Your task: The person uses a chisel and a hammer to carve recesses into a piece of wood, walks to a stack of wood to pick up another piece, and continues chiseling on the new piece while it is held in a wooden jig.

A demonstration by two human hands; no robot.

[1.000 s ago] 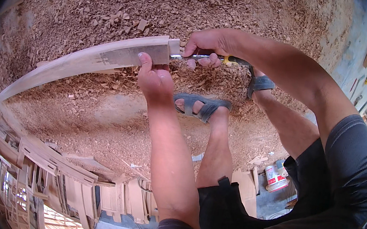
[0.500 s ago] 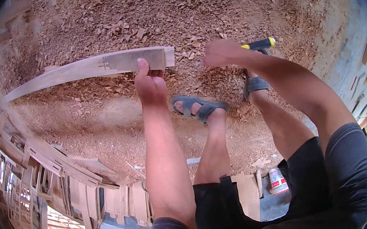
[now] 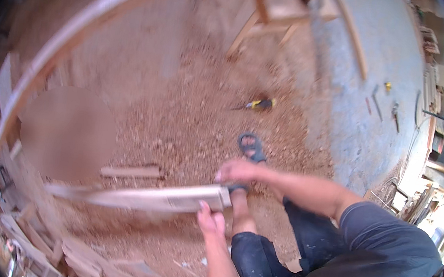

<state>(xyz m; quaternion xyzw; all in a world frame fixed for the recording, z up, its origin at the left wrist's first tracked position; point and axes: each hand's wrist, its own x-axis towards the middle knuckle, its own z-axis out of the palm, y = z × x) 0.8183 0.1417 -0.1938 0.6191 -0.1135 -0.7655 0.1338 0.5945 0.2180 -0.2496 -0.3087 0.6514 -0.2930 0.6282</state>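
I sit on a floor covered in wood shavings. A long, pale, slightly curved wooden piece (image 3: 154, 196) stretches to the left, blurred by motion. My left hand (image 3: 212, 221) grips its near end from below, thumb on the face. My right hand (image 3: 237, 172) closes over the same end from above. A yellow-handled tool (image 3: 259, 104) lies on the shavings well beyond both hands, with nothing touching it. A blue sandal (image 3: 251, 146) shows just past my right hand.
A long bent wooden strip (image 3: 80, 27) arcs across the upper left. Wooden furniture legs (image 3: 270, 17) stand at the top. A short plank (image 3: 132, 172) lies on the shavings. Hand tools (image 3: 381, 103) lie on the grey concrete at right. Wood offcuts (image 3: 79, 259) pile at lower left.
My right hand no longer holds the yellow-handled tool, which lies on the floor. That hand has come down onto the end of the wooden piece. The view has swung upward.
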